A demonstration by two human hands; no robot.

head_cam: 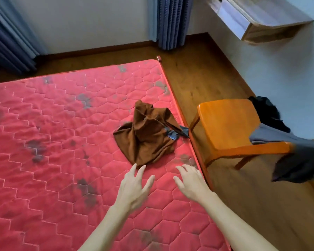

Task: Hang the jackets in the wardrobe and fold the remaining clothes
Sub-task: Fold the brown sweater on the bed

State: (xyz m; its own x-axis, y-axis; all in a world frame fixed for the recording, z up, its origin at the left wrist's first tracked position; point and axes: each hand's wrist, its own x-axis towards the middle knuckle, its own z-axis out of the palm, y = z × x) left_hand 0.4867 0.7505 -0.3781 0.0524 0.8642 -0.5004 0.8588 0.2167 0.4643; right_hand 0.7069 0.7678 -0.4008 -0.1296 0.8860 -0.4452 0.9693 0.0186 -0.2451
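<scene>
Left hand & right hand out toward the crumpled brown garment, which lies near the right edge of the mattress.
Imo pinch the near hem w/ both, lift & shake it flat before folding. Both spread, fingers straight, holding nothing. Left fingertips are right at the hem, can't tell if touching; right is just beside it.

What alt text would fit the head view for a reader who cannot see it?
The left hand and right hand reach, fingers spread, toward a crumpled brown garment on a stained red mattress. Beside it, an orange chair holds a grey garment and a black garment.
</scene>
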